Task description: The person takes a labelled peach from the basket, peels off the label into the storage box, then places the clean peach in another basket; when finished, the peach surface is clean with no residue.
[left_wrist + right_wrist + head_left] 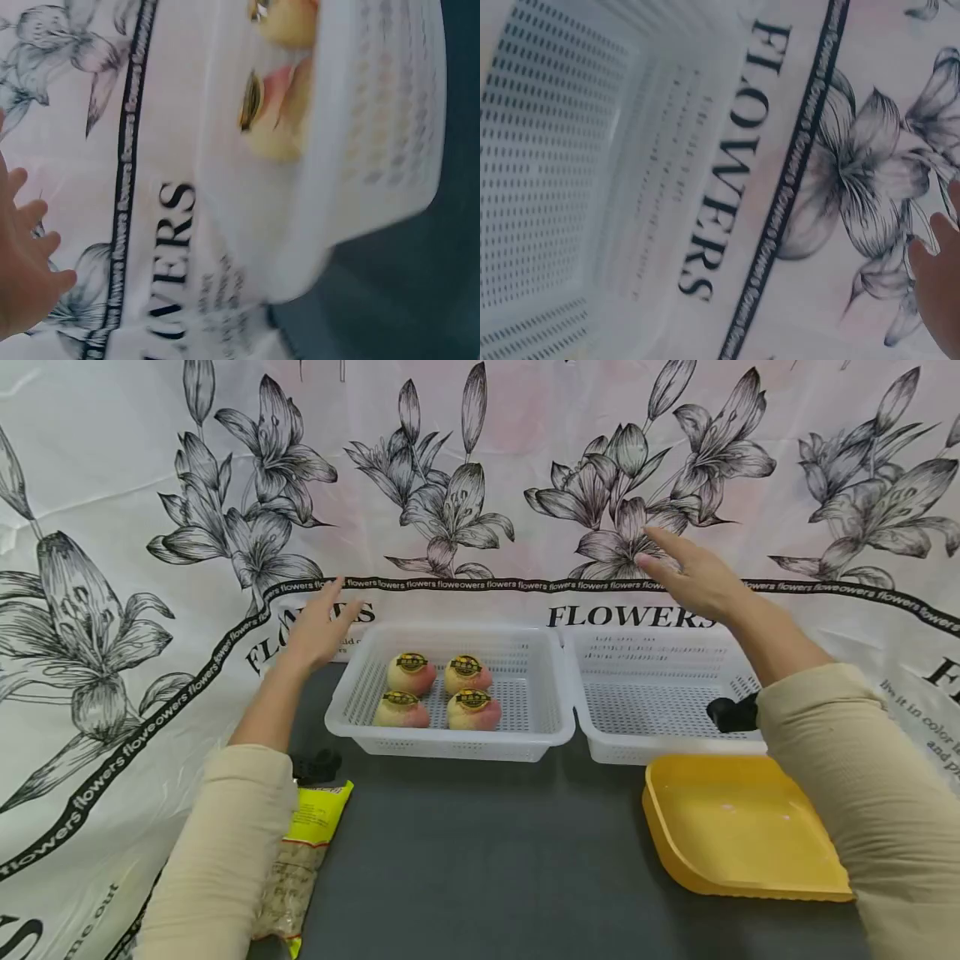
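My left hand (318, 628) is raised at the left of a white perforated basket (442, 745), its fingers extended and holding nothing. Several round peaches (411, 674), yellow and pink with dark-and-gold labels, sit inside that basket. Two of the peaches (277, 120) also show in the left wrist view. Above the back edge of a second white basket (637, 747), my right hand (693, 575) hovers with fingers stretched and nothing in it. No fruit shows in this second basket. Neither hand touches anything.
A yellow tray (742, 827) stands in front of the right basket, partly behind my right sleeve. By my left forearm lies a plastic bag (296, 868) with a yellow-green top and pale contents. A flower-printed sheet (480, 493) hangs behind the dark tabletop (480, 852).
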`<state>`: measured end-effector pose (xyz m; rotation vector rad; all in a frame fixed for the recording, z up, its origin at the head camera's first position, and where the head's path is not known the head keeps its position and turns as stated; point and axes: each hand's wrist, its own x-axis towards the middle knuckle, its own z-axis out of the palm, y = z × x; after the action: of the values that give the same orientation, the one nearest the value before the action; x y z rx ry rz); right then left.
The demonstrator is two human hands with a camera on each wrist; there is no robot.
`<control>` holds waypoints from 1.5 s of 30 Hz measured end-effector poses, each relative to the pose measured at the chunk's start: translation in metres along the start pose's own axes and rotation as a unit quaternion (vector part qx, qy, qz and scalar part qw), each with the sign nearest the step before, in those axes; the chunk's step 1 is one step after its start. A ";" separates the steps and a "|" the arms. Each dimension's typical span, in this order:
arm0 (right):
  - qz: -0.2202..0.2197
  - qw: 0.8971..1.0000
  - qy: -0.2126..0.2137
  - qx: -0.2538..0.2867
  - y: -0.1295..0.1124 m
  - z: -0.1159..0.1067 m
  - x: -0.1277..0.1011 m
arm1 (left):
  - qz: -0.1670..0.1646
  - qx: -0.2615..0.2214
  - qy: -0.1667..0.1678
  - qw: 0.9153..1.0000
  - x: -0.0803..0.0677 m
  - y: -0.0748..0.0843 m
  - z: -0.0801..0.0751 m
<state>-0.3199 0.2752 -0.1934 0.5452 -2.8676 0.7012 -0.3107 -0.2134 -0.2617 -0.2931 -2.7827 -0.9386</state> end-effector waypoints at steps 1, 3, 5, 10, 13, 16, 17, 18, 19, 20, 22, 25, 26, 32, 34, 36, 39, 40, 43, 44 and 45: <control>-0.002 1.000 -0.001 0.021 0.001 0.005 -0.004 | 0.003 -0.028 0.008 1.000 -0.004 -0.002 0.004; -0.011 0.999 -0.002 0.047 0.002 0.016 -0.010 | -0.002 -0.072 0.026 0.997 -0.012 -0.005 0.015; -0.021 0.998 -0.007 0.062 0.002 0.029 -0.016 | -0.008 -0.097 0.045 0.994 -0.020 -0.008 0.027; -0.054 0.995 -0.038 0.078 -0.002 0.067 -0.022 | -0.061 -0.110 0.084 0.989 -0.043 -0.014 0.049; -0.072 0.993 -0.056 0.078 -0.006 0.090 -0.022 | -0.105 -0.115 0.105 0.982 -0.055 -0.017 0.061; -0.086 0.990 -0.070 0.081 -0.011 0.113 -0.020 | -0.137 -0.136 0.128 0.973 -0.065 -0.021 0.075; -0.089 0.990 -0.075 0.085 -0.013 0.120 -0.019 | -0.145 -0.147 0.138 0.969 -0.068 -0.022 0.079; -0.096 0.988 -0.080 0.088 -0.016 0.127 -0.018 | -0.152 -0.159 0.147 0.964 -0.071 -0.024 0.084; -0.101 0.987 -0.083 0.093 -0.019 0.133 -0.017 | -0.158 -0.171 0.157 0.960 -0.074 -0.027 0.088; -0.105 0.986 -0.087 0.098 -0.022 0.139 -0.016 | -0.161 -0.182 0.166 0.956 -0.077 -0.029 0.093; -0.116 0.983 -0.095 0.108 -0.028 0.151 -0.012 | -0.170 -0.202 0.191 0.945 -0.081 -0.034 0.100; -0.127 0.978 -0.110 0.122 -0.036 0.169 -0.006 | -0.177 -0.249 0.243 0.921 -0.087 -0.040 0.107; -0.128 0.977 -0.117 0.127 -0.038 0.174 -0.004 | -0.176 -0.262 0.259 0.913 -0.089 -0.042 0.109; -0.139 0.970 -0.138 0.142 -0.046 0.196 0.007 | -0.172 -0.276 0.285 0.902 -0.097 -0.045 0.120; -0.132 0.973 -0.141 0.130 -0.046 0.200 0.011 | -0.168 -0.274 0.281 0.904 -0.098 -0.044 0.123; -0.118 0.974 -0.150 0.119 -0.047 0.203 0.014 | -0.162 -0.277 0.280 0.905 -0.098 -0.044 0.126; -0.107 0.975 -0.170 0.099 -0.050 0.205 0.021 | -0.148 -0.276 0.285 0.906 -0.098 -0.044 0.129; -0.100 0.974 -0.179 0.094 -0.052 0.206 0.023 | -0.146 -0.273 0.286 0.907 -0.098 -0.045 0.129; -0.077 0.972 -0.207 0.081 -0.056 0.213 0.027 | -0.136 -0.261 0.285 0.912 -0.100 -0.048 0.130; -0.070 0.972 -0.212 0.080 -0.057 0.215 0.028 | -0.134 -0.259 0.282 0.914 -0.100 -0.049 0.130; -0.066 0.971 -0.216 0.083 -0.058 0.218 0.028 | -0.132 -0.256 0.280 0.916 -0.100 -0.050 0.130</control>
<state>-0.3349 0.1163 -0.3550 1.0189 -3.1361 0.9024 -0.2421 -0.1853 -0.4161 0.2618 -2.0480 -1.5265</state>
